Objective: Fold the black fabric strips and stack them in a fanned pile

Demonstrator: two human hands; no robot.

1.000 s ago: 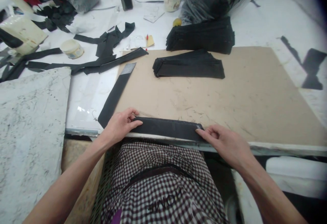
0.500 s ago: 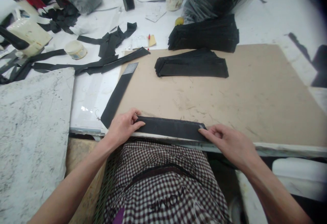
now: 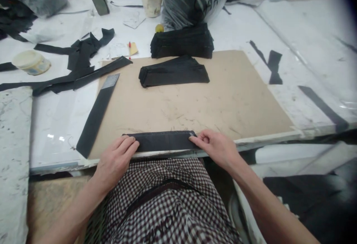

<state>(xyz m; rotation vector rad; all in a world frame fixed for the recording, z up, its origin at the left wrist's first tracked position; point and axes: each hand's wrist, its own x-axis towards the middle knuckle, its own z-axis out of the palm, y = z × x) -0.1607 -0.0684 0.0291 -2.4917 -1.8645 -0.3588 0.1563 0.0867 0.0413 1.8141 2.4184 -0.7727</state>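
Left hand (image 3: 115,160) is pressing flat, fingers together, on one end of a black strip (image 3: 163,141) at the board's (image 3: 237,99) near edge. Right hand (image 3: 216,147) is seemingly pinching the other end (a folded stack (image 3: 174,75) is lying beyond).

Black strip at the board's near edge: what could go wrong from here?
The black strip lies along the near edge of the brown board, so it might slide off toward the lap. The left hand and right hand touch only its ends; the free middle could bow or crease. The long loose strip nearby could get dragged by the left wrist.
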